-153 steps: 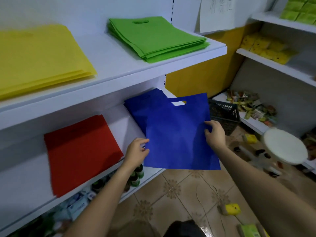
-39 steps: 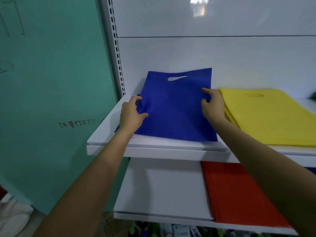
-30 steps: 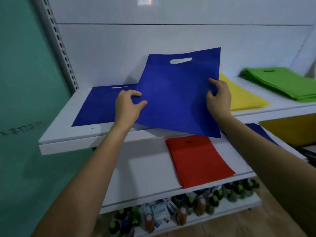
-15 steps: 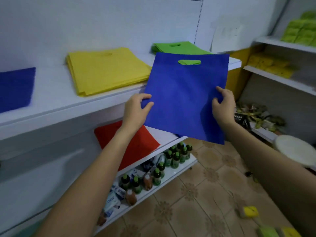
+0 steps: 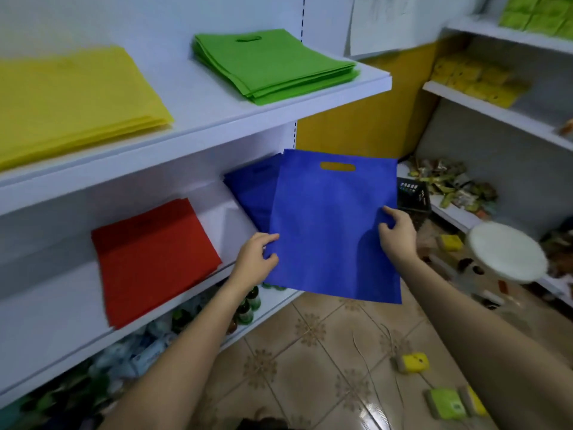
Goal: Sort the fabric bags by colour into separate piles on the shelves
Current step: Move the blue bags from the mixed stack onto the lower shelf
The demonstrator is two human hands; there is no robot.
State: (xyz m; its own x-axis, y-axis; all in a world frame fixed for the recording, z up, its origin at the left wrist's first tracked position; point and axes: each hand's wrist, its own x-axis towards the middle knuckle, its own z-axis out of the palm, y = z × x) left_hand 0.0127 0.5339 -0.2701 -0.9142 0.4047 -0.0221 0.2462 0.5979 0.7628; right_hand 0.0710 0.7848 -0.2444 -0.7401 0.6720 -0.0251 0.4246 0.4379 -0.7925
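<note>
Risk: flat blue fabric bag hangs before the blue bag pile on the lower white shelf, left hand and right hand each with grip pinched on 1 side edge. I judge an early release would slide it off the lip.

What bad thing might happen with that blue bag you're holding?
The blue bag is pinched at its edges by the left hand and right hand, so it might slip to the floor. The blue pile lies at the end of the lower shelf, so a crooked drop may overhang.
</note>
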